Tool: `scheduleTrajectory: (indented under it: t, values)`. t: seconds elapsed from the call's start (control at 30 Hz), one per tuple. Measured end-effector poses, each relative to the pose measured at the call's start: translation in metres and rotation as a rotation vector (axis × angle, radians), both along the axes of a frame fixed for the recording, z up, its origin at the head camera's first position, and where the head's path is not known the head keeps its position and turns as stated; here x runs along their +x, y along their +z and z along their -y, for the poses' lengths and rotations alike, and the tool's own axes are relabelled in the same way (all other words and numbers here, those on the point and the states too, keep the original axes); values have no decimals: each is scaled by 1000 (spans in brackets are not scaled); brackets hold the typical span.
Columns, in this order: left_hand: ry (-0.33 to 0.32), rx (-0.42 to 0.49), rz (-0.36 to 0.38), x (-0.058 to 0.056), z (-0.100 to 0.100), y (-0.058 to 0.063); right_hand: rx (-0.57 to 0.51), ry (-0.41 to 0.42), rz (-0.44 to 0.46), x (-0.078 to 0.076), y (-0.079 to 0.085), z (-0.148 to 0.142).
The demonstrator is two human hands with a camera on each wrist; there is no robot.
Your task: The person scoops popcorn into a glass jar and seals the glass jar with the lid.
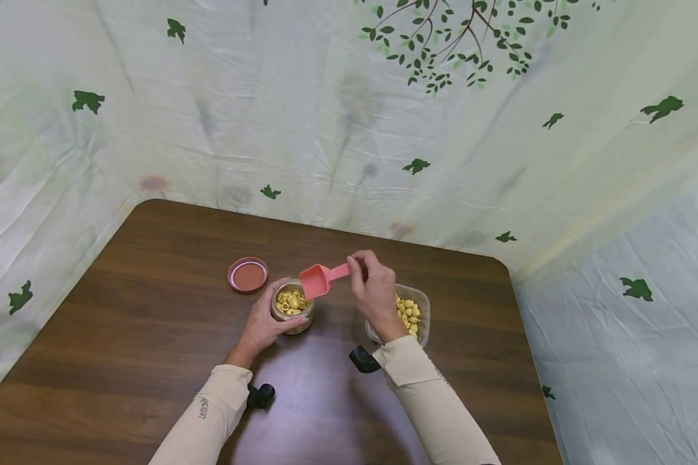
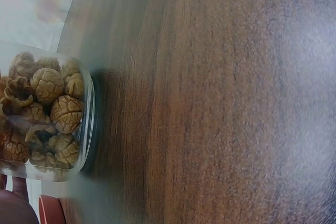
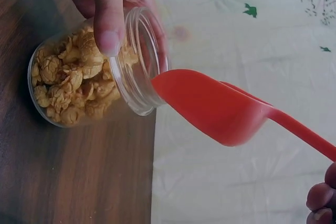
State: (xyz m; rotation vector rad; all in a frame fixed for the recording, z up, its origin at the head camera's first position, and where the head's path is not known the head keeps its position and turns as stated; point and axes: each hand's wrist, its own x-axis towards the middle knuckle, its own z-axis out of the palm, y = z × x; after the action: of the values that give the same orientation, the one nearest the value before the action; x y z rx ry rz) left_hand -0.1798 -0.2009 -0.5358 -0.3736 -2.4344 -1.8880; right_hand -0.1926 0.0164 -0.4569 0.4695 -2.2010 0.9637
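My left hand [image 1: 260,326] grips a clear glass jar [image 3: 135,72] around its side, thumb near the rim. Golden caramel popcorn [image 3: 71,77] fills much of the jar, which stands with its mouth open. Between thumb and fingers, my right hand [image 1: 377,290] pinches the handle end of a red plastic scoop [image 1: 316,280]. The scoop's tip is right at the jar's rim, tilted down toward the mouth; its bowl looks bare in the head view. In the left wrist view, popcorn [image 2: 47,85] shows through the jar wall.
A clear plastic container [image 1: 427,316] with more popcorn [image 1: 408,311] sits under and beside my right wrist, partly hidden by it. Left of the jar lies a round red lid [image 1: 248,276]. The brown wooden table [image 1: 151,310] meets a printed curtain [image 1: 302,129] at its back edge.
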Motion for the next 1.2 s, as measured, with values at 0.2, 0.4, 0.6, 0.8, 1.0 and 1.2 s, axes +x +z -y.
scheduleTrajectory:
  t: [0.2, 0.4, 0.6, 0.8, 1.0, 1.2]
  values:
    - [-2, 1, 1, 0, 0, -1, -14, -3, 8, -1, -3, -3]
    - [-4, 3, -12, -1, 0, -2, -43, -16, 24, -1, -5, -6]
    - [-3, 3, -22, -1, 0, -3, -84, -22, 35, -1, -8, -10]
    - [0, -8, -23, -2, 0, -3, -148, -37, 76, -1, -9, -18]
    - [14, -14, -19, -2, 0, -4, -260, -54, 116, 0, -15, -32]
    - [11, -8, -18, -2, 0, -4, -346, -87, 157, 2, -19, -49]
